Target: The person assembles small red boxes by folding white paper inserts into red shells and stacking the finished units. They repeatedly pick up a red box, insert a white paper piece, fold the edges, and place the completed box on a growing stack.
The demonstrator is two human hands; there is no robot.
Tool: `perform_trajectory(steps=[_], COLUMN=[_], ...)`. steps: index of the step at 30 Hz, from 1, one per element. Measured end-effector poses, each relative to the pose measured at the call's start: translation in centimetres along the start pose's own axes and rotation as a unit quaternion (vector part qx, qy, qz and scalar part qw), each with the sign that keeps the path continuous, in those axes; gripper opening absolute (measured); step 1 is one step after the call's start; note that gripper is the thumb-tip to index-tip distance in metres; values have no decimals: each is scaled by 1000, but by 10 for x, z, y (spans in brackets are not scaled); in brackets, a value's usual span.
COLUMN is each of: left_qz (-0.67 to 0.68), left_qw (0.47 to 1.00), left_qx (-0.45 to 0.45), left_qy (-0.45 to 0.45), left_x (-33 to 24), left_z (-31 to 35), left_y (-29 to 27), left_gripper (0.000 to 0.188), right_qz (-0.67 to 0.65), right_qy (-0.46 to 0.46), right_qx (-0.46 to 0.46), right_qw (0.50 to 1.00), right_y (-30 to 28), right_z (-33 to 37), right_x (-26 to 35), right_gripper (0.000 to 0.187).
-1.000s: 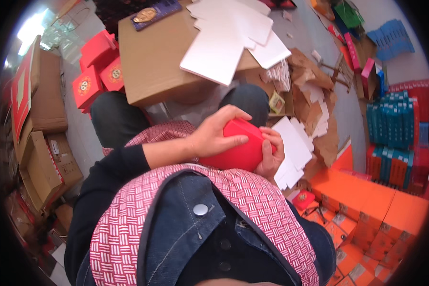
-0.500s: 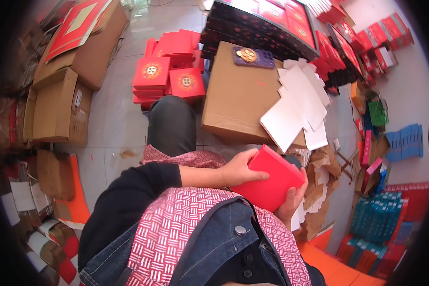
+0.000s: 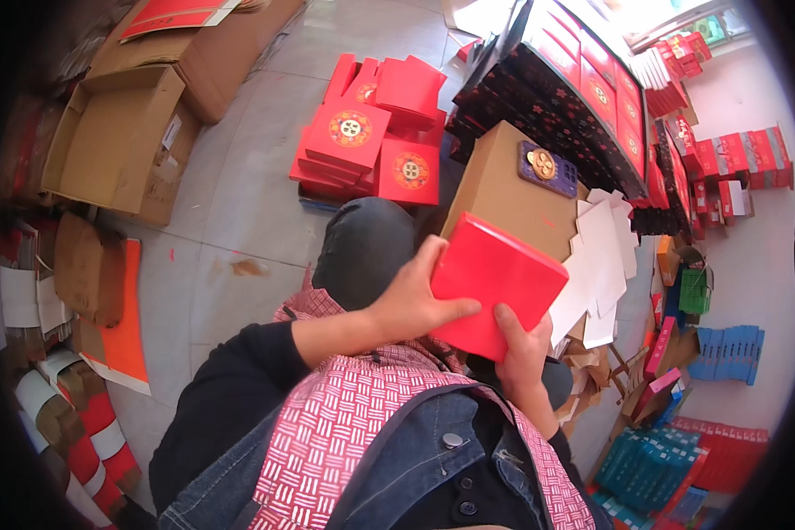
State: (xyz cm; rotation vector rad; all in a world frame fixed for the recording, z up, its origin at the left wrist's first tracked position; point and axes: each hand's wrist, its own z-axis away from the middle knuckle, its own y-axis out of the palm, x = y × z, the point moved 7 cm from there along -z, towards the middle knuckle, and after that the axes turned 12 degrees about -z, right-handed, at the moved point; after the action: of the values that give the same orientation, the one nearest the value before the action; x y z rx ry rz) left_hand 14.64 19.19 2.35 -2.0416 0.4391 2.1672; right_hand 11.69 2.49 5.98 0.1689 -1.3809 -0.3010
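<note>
**Red box gripped in both hands above the lap**

Hands first: I see my left hand [image 3: 411, 305] wrapped round the near left edge of the plain red box [image 3: 495, 283], thumb up along its side and a finger laid across the lower face. My right hand [image 3: 521, 349] is under the box's lower right corner, fingers curled up against it. Both are closed on it, and the box is tilted, held in front of my chest over my dark-trousered knee [image 3: 367, 247].

Just beyond the box stands a brown carton [image 3: 503, 194] with a purple lid [image 3: 548, 170] and loose white card sheets [image 3: 605, 256] on it. On the floor farther out lies a stack of red gift boxes [image 3: 371, 146] with gold medallions. An open cardboard carton [image 3: 115, 141] sits off to my left.
</note>
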Motion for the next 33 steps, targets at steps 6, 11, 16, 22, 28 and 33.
perform_trajectory(steps=[6,11,16,22,28,33], left_qz=[52,100,-196,-259,9,-107], left_qw=[994,977,955,939,957,906], left_qx=[-82,-184,-221,-200,-288,-407], left_qy=[48,36,-35,-106,20,-43], left_x=[-19,-4,63,103,43,81], left_z=[-26,-82,-154,-174,-176,-202], left_y=[-62,-149,-168,-147,-259,-400], left_gripper=[62,63,66,74,59,59], right_qz=[15,13,23,33,47,44], right_qy=[21,-25,16,59,37,56], right_qx=[98,44,40,78,36,11], right_qw=[995,999,999,995,998,997], right_y=[62,36,29,35,14,4], right_z=[-57,-75,-75,-82,-87,-92], right_x=[4,16,0,-12,-1,-10], right_gripper=[58,57,53,51,48,47])
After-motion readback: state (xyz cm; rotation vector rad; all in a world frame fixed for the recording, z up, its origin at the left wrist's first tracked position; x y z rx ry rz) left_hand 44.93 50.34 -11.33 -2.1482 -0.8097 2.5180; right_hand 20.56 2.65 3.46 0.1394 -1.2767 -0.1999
